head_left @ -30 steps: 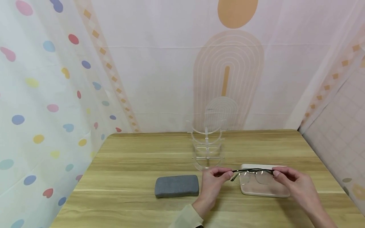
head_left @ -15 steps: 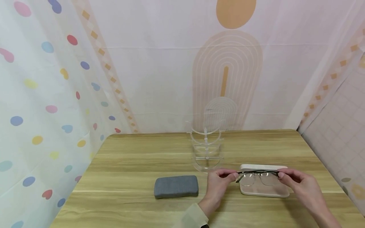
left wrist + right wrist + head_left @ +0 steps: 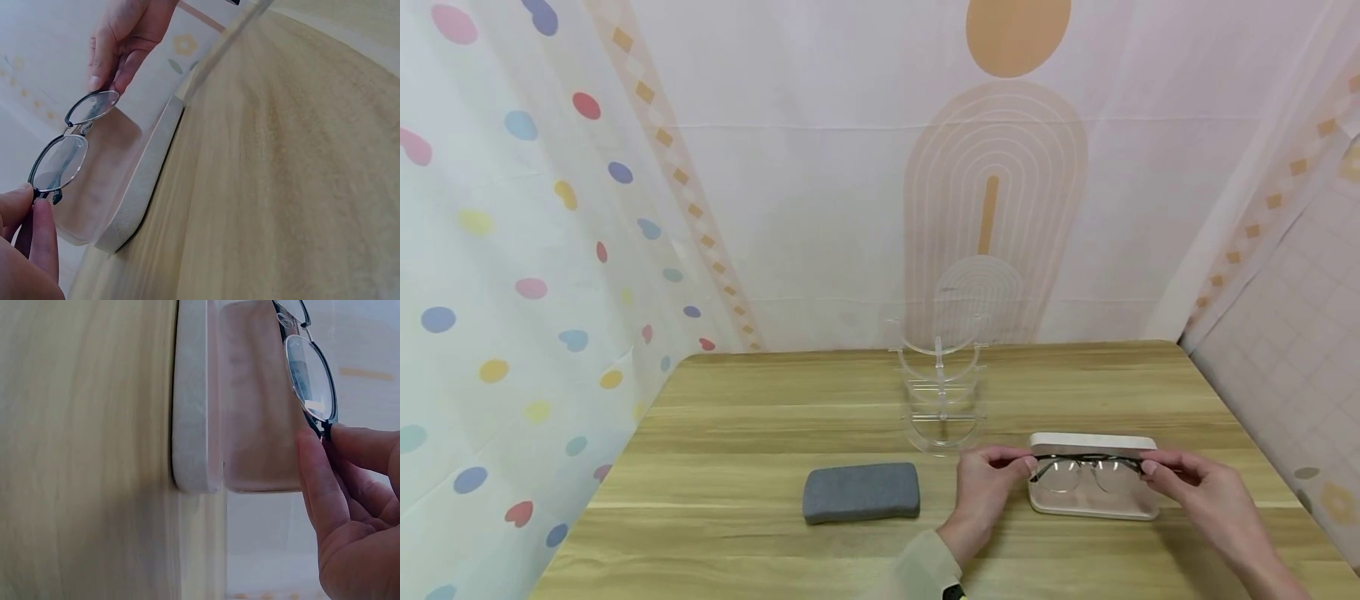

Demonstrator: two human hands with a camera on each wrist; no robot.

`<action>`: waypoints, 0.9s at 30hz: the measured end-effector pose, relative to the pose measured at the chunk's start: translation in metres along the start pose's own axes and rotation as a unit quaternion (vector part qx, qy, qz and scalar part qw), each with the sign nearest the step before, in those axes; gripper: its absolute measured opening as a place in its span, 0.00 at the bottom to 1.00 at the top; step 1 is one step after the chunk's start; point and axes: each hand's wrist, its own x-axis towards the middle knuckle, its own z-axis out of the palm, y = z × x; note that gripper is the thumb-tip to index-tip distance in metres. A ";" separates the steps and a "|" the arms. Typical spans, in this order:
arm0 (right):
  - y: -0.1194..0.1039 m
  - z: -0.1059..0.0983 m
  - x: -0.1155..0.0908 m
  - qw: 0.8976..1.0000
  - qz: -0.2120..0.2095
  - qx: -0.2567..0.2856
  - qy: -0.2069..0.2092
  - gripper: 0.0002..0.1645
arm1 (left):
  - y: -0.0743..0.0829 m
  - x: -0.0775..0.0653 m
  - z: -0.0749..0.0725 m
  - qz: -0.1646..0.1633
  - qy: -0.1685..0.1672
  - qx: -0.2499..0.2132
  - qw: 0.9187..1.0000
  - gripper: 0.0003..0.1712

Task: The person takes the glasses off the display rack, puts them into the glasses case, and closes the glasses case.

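A pair of eyeglasses (image 3: 1087, 457) with a dark upper rim and thin metal lower rims hangs above an open glasses case (image 3: 1093, 440). The left hand (image 3: 987, 493) pinches one end of the frame between thumb and fingers. At the other end, the right hand (image 3: 1208, 500) pinches the corner of the frame the same way. The case has a pale outer shell and a pinkish lining (image 3: 256, 412). In the left wrist view, the lenses (image 3: 61, 164) stand apart from the case wall (image 3: 145, 178). The temples look folded behind the lenses, but are partly hidden.
A closed grey glasses case (image 3: 861, 493) lies on the wooden table (image 3: 737, 467), left of the left hand. Behind the left hand stands a clear tiered display rack (image 3: 942, 392). A patterned curtain (image 3: 820, 208) hangs along the table's back edge.
Both hands have carried the eyeglasses rightward and slightly down, so they now line up over the open case. Both cases and the rack have stayed in place while the view shifted slightly.
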 end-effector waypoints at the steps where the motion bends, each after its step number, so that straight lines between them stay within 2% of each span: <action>1: 0.001 0.000 0.000 1.000 -0.002 0.000 0.000 0.19 | -0.001 0.000 0.001 -0.001 0.000 0.001 1.000 0.05; 13: 0.012 -0.002 0.003 0.999 -0.012 -0.040 -0.003 0.12 | -0.010 0.003 0.007 0.003 -0.008 -0.004 1.000 0.04; 17: 0.013 -0.003 0.005 0.997 -0.005 -0.070 -0.015 0.12 | -0.013 0.005 0.007 0.005 -0.006 0.023 1.000 0.04; 27: 0.017 -0.002 0.009 0.996 -0.005 -0.089 -0.032 0.10 | -0.017 0.008 0.007 0.016 0.007 0.095 0.995 0.05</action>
